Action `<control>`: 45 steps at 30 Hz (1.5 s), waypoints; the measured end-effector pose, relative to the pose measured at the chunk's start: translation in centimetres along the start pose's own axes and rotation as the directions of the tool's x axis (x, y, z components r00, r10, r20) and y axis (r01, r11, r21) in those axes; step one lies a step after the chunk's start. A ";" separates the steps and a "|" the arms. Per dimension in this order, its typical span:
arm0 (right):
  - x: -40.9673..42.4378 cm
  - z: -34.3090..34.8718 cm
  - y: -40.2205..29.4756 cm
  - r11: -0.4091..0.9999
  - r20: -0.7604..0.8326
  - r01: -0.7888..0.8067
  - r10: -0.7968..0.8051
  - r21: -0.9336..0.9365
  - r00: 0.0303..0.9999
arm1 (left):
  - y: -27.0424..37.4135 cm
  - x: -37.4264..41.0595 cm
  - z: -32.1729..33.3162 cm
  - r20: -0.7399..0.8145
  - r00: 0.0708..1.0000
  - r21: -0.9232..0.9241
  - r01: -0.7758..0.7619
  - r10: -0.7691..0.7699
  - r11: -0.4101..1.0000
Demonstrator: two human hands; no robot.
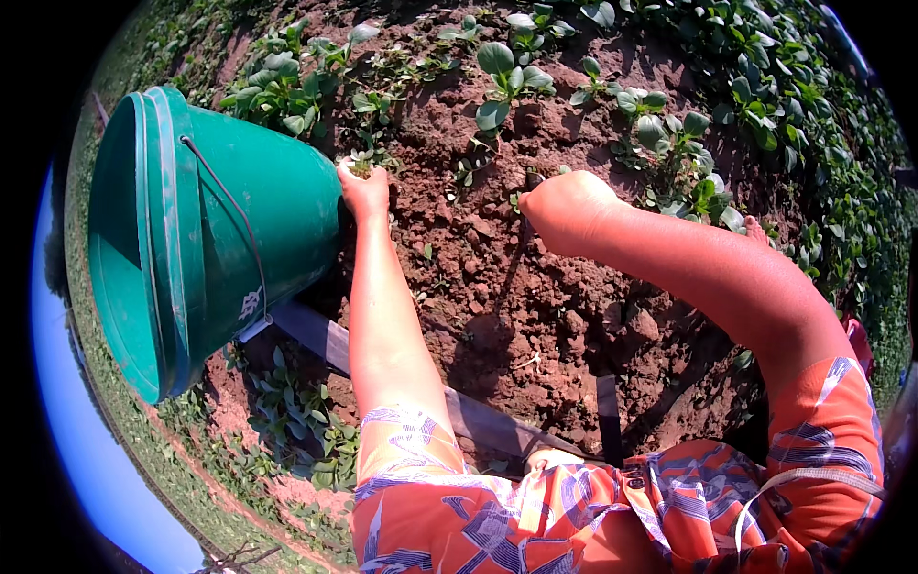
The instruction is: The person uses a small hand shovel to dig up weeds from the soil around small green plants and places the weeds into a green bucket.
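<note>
Small uprooted green plants [362, 167] are pinched in my left hand [367, 192], which is close beside the base of a green plastic bucket [251, 186]. The bucket is tipped on its side, mouth facing left, with its thin wire handle hanging along the wall. Over the loose reddish-brown soil [473, 251], my right hand [566, 212] is curled with its back towards me. A dark object [533, 178] shows just beyond its knuckles; the hand hides the rest, so I cannot tell whether it is held. Small leafy seedlings [507, 82] grow ahead of both hands.
Dense leafy plants [771, 93] line the right side, and more grow at lower left [287, 416]. A flat greyish strip [495, 427] crosses the ground below my left forearm. A short dark strip [608, 416] is near my clothing. Bare toes [755, 229] show beyond my right forearm.
</note>
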State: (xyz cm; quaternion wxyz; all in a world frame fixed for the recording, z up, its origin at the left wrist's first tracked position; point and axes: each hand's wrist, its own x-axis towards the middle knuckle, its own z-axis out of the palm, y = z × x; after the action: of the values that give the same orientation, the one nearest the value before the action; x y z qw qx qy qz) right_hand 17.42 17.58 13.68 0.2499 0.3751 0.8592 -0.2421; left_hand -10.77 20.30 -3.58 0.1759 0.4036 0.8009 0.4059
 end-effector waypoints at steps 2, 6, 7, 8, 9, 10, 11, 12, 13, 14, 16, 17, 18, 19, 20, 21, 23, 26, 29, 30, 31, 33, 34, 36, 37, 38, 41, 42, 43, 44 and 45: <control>0.0 -0.2 -0.2 1.000 0.034 0.011 -0.010 -0.014 0.999 | -0.4 1.8 0.8 0.044 0.999 0.312 -0.013 0.000 0.950; -0.1 -0.3 -0.3 1.000 0.042 0.006 -0.005 -0.022 0.999 | 1.0 4.4 1.1 0.197 0.968 0.520 0.033 -0.158 0.854; -0.1 -0.3 -0.4 1.000 0.048 0.010 -0.009 -0.023 0.999 | 0.8 4.9 0.6 0.265 0.945 0.529 0.022 -0.189 0.849; 0.1 -0.3 -0.4 1.000 0.053 0.017 -0.016 -0.022 0.998 | 0.3 4.9 -0.1 0.346 0.915 0.140 0.168 -0.207 0.976; 0.1 -0.1 -0.4 1.000 0.063 0.020 -0.019 -0.016 0.998 | 0.0 4.7 -0.6 0.464 0.851 -0.256 0.397 -0.248 0.881; -0.1 0.3 0.4 1.000 0.058 0.001 0.000 -0.015 0.998 | 2.2 3.3 -0.7 0.559 0.799 -0.427 0.505 -0.220 0.750; -0.3 0.4 0.8 1.000 0.059 -0.011 0.012 -0.018 0.998 | 4.9 1.8 -2.0 0.638 0.750 -0.551 0.602 -0.174 0.578; -0.2 0.3 0.7 1.000 0.058 -0.003 0.004 -0.022 0.998 | 5.5 1.1 -3.4 0.651 0.732 -0.537 0.631 -0.200 0.560; -0.2 0.2 0.6 1.000 0.057 0.002 -0.001 -0.026 0.998 | 4.4 0.9 -3.7 0.665 0.727 -0.487 0.594 -0.169 0.640; -0.4 0.2 0.5 0.999 0.054 0.011 -0.009 -0.030 0.998 | 4.3 0.2 -3.6 0.652 0.741 -0.415 0.528 -0.163 0.741; -0.2 0.3 0.3 0.999 -0.014 0.021 -0.022 -0.025 1.000 | 5.9 -1.8 -2.9 0.622 0.781 -0.343 0.336 -0.056 0.877; -0.2 0.6 0.2 0.999 -0.039 0.021 -0.022 -0.025 0.999 | 7.0 -3.0 -1.5 0.627 0.779 -0.287 0.223 0.007 0.932; -0.1 0.4 -0.1 0.999 -0.009 0.023 -0.024 -0.032 1.000 | 6.4 -3.6 0.5 0.574 0.816 -0.159 0.033 0.065 0.987; -0.2 0.3 0.1 1.000 0.006 0.006 -0.006 -0.021 1.000 | 8.0 -5.6 2.4 0.424 0.839 -0.022 -0.367 0.341 0.930; -0.2 0.2 0.0 1.000 0.014 -0.002 0.002 -0.009 1.000 | 8.9 -7.0 3.3 0.493 0.809 0.087 -0.413 0.321 0.906; -0.3 0.1 0.2 1.000 0.024 -0.017 0.017 0.001 1.000 | 9.7 -8.3 4.3 0.539 0.792 0.216 -0.459 0.286 0.862; -0.1 0.0 -0.5 1.000 0.008 -0.006 0.006 0.012 1.000 | 8.7 -8.6 4.5 0.536 0.828 0.387 -0.416 0.166 0.823; -0.2 0.3 -0.6 0.999 -0.001 0.011 -0.011 0.032 1.000 | 10.3 -8.6 1.9 0.470 0.847 0.270 -0.405 0.248 0.874; 0.0 0.6 -1.1 0.999 -0.038 0.023 -0.022 0.023 0.999 | 15.9 -7.9 -6.2 0.193 0.760 0.014 -0.635 0.621 0.772; -0.1 1.1 -0.5 1.000 -0.043 -0.001 0.002 0.011 0.999 | 19.3 -7.9 -9.0 0.118 0.708 0.017 -0.702 0.696 0.712; -0.7 1.7 0.9 0.999 -0.027 -0.049 0.050 0.019 0.998 | 22.3 -7.6 -10.7 0.016 0.633 -0.013 -0.774 0.774 0.633; -1.2 1.7 1.7 0.996 -0.015 -0.081 0.081 0.022 0.997 | 26.1 -4.6 -16.5 -0.181 0.534 0.213 -0.799 0.826 0.563; -0.6 1.4 0.4 0.998 -0.048 -0.039 0.042 0.055 0.998 | 27.7 -1.9 -22.5 -0.109 0.343 0.665 -0.673 0.933 0.325; -0.3 1.3 -0.3 0.999 -0.084 -0.031 0.034 0.038 0.996 | 28.7 3.6 -30.4 -0.134 0.462 0.830 -0.431 0.877 0.354; -0.1 1.4 -0.7 0.999 -0.093 -0.022 0.025 0.035 0.995 | 30.0 3.6 -31.8 -0.211 0.654 0.855 -0.236 0.726 0.461; 0.0 1.4 -1.0 0.999 -0.076 0.011 -0.008 0.036 0.997 | 30.5 2.6 -32.7 -0.170 0.593 0.903 -0.226 0.787 0.365; 0.4 1.8 -0.7 1.000 -0.098 -0.005 0.007 0.025 0.995 | 31.6 -2.2 -29.8 -0.058 0.460 0.848 -0.446 0.886 0.287; 0.3 2.3 -0.5 1.000 -0.079 -0.006 0.009 0.029 0.997 | 31.0 -4.6 -27.2 -0.017 0.461 0.672 -0.652 0.887 0.351; -0.5 2.8 1.2 0.998 -0.052 -0.054 0.056 0.024 0.997 | 29.5 -6.8 -21.8 0.004 0.585 0.297 -0.775 0.811 0.557; -1.3 2.6 2.3 0.997 -0.047 -0.079 0.080 0.021 0.996 | 27.9 -8.3 -17.4 0.139 0.668 -0.006 -0.738 0.731 0.675; -1.6 2.3 2.4 0.996 -0.049 -0.088 0.089 0.028 0.995 | 26.0 -9.3 -14.1 0.310 0.652 -0.006 -0.727 0.692 0.687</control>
State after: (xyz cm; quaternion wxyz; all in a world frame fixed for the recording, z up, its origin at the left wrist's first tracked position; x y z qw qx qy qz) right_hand 20.74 16.79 12.38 0.2341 0.4219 0.8445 -0.2322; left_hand -0.56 14.79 25.15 0.0931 0.7486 0.5669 0.3309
